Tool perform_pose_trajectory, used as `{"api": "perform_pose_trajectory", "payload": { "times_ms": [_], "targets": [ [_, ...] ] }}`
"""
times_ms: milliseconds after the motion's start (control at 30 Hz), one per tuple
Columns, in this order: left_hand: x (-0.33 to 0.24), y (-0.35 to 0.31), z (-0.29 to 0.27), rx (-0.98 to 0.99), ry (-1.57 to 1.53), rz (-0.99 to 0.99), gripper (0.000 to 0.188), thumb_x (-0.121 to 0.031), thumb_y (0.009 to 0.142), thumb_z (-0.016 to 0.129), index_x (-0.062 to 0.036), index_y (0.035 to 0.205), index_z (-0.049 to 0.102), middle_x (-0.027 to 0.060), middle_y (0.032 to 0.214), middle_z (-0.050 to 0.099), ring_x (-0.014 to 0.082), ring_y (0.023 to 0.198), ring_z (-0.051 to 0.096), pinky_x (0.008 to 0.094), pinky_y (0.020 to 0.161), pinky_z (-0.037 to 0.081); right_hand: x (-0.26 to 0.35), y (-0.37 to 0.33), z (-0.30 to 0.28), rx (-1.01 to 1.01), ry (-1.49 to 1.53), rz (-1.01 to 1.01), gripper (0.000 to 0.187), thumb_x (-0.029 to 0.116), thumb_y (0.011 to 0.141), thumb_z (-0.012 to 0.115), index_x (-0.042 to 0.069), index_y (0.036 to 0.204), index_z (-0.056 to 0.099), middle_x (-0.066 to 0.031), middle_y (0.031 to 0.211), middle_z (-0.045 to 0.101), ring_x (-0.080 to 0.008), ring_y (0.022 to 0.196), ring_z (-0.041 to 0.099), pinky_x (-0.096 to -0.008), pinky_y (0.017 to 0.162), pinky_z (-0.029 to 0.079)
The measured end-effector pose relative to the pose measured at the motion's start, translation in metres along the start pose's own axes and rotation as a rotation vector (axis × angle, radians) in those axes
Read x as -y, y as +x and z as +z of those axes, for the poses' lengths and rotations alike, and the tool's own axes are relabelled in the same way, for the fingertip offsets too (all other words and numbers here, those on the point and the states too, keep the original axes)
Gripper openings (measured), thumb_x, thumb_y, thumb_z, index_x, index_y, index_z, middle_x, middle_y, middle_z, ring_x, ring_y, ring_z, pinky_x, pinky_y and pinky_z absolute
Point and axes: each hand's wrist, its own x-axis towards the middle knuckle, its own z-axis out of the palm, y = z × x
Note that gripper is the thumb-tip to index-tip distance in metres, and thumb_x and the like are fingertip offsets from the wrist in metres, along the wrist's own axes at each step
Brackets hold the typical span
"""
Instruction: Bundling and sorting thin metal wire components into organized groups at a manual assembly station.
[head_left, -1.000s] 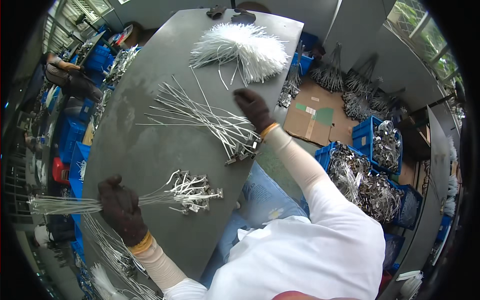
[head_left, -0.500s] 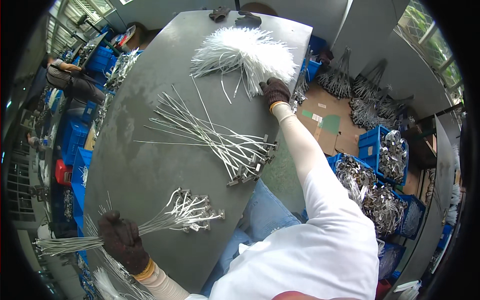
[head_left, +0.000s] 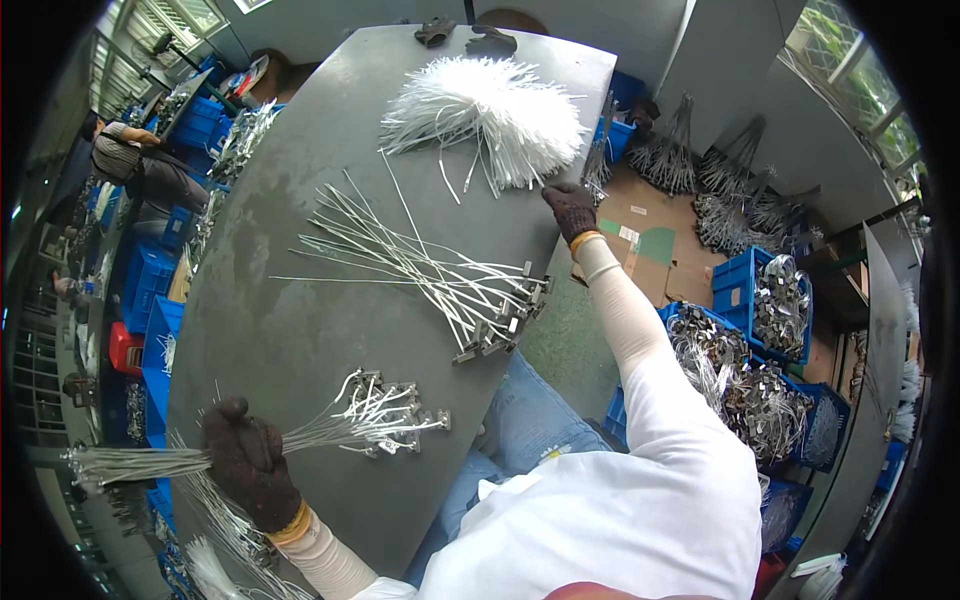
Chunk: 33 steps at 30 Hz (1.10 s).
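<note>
My left hand (head_left: 245,465), in a dark brown knitted glove, is closed round a bundle of thin silvery wires (head_left: 140,462). Its tails stick out to the left; white sections with small metal clips (head_left: 400,415) fan out on the table to the right. My right hand (head_left: 572,212), gloved alike, is at the table's right edge, just below a big heap of white plastic strands (head_left: 485,110). Its fingers are bent together; whatever they pinch is too small to make out. Between my hands lies a loose spread of clip-ended wires (head_left: 430,270).
The grey table (head_left: 300,200) has dark gloves (head_left: 492,42) at its far end. Blue crates (head_left: 740,290) of clips and wires stand to the right, near cardboard (head_left: 645,230) on the floor. More wire bundles lean on the wall. Another person (head_left: 140,165) works far left.
My right hand has drawn back from the white heap, toward me and slightly right. My left hand keeps its hold on the wires, with their tails raised a little.
</note>
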Motion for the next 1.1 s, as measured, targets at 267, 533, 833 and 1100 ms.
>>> {"api": "perform_pose_trajectory", "payload": {
  "times_ms": [267, 533, 833, 1100],
  "targets": [
    [-0.012, -0.005, 0.013, -0.025, 0.127, -0.043, 0.033, -0.024, 0.104, 0.049, 0.0051, 0.116, 0.06, -0.0061, 0.054, 0.038, 0.0039, 0.048, 0.034, 0.0226, 0.049, 0.03, 0.103, -0.19, 0.035, 0.439, 0.264, -0.206, 0.027, 0.02, 0.088, 0.074, -0.002, 0.102, 0.071, -0.007, 0.092, 0.073, -0.0115, 0.081, 0.064, -0.0285, 0.075, 0.053],
    [0.002, 0.01, 0.006, -0.02, 0.326, 0.248, 0.031, -0.017, 0.1, 0.058, 0.0065, 0.119, 0.064, 0.0111, 0.113, 0.071, 0.0152, 0.106, 0.064, 0.028, 0.092, 0.05, 0.287, -0.234, 0.12, 0.772, -0.204, -1.129, 0.017, 0.021, 0.091, 0.067, 0.005, 0.097, 0.07, -0.0141, 0.092, 0.071, -0.0278, 0.081, 0.067, -0.0394, 0.074, 0.053],
    [-0.005, 0.009, -0.026, 0.089, 0.552, 0.26, 0.033, -0.03, 0.097, 0.06, -0.0062, 0.118, 0.07, 0.0151, 0.103, 0.072, 0.0278, 0.094, 0.069, 0.0352, 0.084, 0.052, 0.312, -0.247, 0.084, 1.166, 0.503, -0.843, 0.022, 0.018, 0.091, 0.07, 0.002, 0.107, 0.07, -0.0059, 0.105, 0.067, -0.0146, 0.094, 0.062, -0.0309, 0.084, 0.051],
    [-0.022, 0.022, -0.038, 0.325, 1.102, 0.042, 0.055, -0.054, 0.092, 0.049, -0.0047, 0.095, 0.072, 0.0166, 0.077, 0.069, 0.0331, 0.074, 0.064, 0.0436, 0.079, 0.048, 0.235, -0.237, 0.019, 1.053, 0.366, -0.701, 0.013, 0.01, 0.089, 0.068, -0.001, 0.097, 0.067, -0.0079, 0.094, 0.063, -0.0167, 0.09, 0.06, -0.0315, 0.08, 0.048]
  ]
}}
